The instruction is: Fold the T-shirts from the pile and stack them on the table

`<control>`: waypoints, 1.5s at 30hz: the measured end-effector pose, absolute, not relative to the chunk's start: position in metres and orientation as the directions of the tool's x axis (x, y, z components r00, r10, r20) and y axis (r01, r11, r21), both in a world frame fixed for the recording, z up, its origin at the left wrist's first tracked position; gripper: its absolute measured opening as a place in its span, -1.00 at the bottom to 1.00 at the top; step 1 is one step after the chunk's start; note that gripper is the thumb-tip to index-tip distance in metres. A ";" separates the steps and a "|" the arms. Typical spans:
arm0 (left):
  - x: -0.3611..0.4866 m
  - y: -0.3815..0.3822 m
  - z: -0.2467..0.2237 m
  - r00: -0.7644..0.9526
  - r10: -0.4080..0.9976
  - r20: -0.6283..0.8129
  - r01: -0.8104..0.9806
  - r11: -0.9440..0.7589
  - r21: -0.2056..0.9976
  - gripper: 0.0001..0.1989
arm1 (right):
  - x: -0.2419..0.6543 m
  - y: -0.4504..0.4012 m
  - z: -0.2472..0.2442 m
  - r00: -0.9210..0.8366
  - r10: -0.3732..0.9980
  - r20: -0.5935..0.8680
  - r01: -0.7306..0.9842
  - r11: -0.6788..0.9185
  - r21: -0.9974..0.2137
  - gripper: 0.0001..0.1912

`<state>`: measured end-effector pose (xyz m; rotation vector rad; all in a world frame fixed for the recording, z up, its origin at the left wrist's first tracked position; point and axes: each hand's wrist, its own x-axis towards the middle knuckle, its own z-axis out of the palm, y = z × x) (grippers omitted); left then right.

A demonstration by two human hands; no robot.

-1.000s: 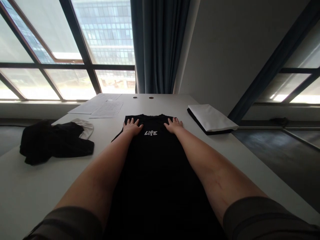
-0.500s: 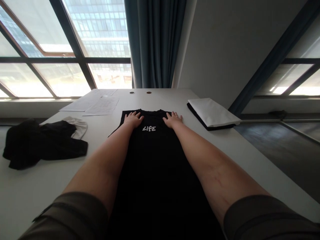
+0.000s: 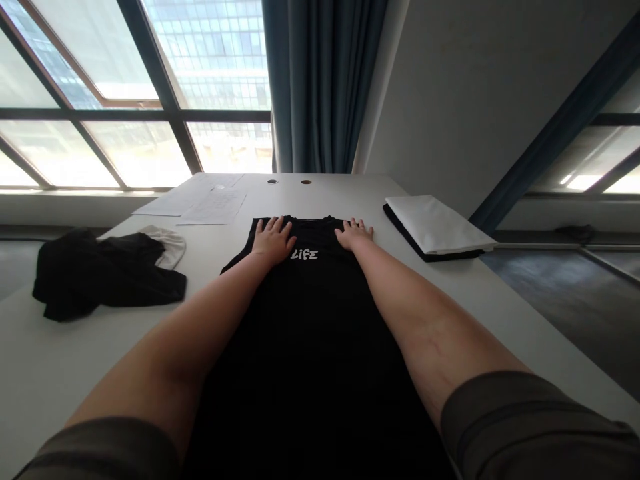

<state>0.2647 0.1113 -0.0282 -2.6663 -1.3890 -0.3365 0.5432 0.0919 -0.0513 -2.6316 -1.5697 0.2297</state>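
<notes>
A black T-shirt [image 3: 313,320] lies spread on the white table in front of me, its neckline at the far end and white lettering on the chest. My left hand [image 3: 273,240] rests flat on its upper left part, fingers spread, covering the edge of the lettering. On the upper right part, near the shoulder, my right hand [image 3: 354,235] lies with fingers apart. Neither hand grips the cloth. My forearms hide parts of the shirt's side edges.
A crumpled black and white cloth heap [image 3: 107,270] lies on the left of the table [image 3: 240,197]. Paper sheets [image 3: 213,205] are at the far left. A folded white cloth [image 3: 435,223] sits over a black one at the right. Windows and a blue curtain [image 3: 325,87] stand beyond.
My left hand has slid a little inward over the shirt, now covering part of the lettering. The right hand stays in about the same place. The whole view has shifted slightly.
</notes>
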 end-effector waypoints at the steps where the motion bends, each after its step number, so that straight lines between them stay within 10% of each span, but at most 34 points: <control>1: 0.257 0.089 -0.028 0.604 0.762 0.234 0.787 -0.617 -0.024 -0.35 | 0.542 0.089 -0.051 0.462 0.886 -0.046 0.875 -0.463 -0.140 -0.24; 7: 0.167 -0.054 -0.026 0.732 0.680 -0.026 0.680 -0.729 0.074 -0.38 | 0.508 0.047 -0.029 0.126 0.920 0.372 0.992 -0.128 -0.021 -0.44; 12: 0.082 -0.127 -0.028 0.681 0.732 -0.021 0.727 -0.673 0.137 -0.39 | 0.442 -0.064 -0.012 -0.097 0.976 0.196 0.995 0.092 0.034 -0.42; 22: 0.004 -0.185 -0.046 0.553 0.831 0.067 0.831 -0.555 0.025 -0.41 | 0.396 -0.310 -0.015 -0.272 0.940 -0.208 0.932 0.204 -0.299 -0.26; 34: 0.000 -0.240 -0.019 0.255 0.958 0.132 0.963 -0.263 0.048 -0.43 | 0.400 -0.331 -0.003 -0.264 0.931 -0.253 0.943 0.194 -0.271 -0.25; 38: -0.010 -0.237 0.000 0.102 0.994 -0.045 0.981 -0.093 0.171 -0.56 | 0.399 -0.319 0.022 -0.284 0.915 -0.287 0.946 0.219 -0.239 -0.25; 45: -0.022 -0.228 0.005 0.173 0.974 -0.147 0.949 -0.125 0.289 -0.81 | 0.368 -0.222 0.078 -0.397 0.833 -0.384 0.918 0.366 -0.154 -0.63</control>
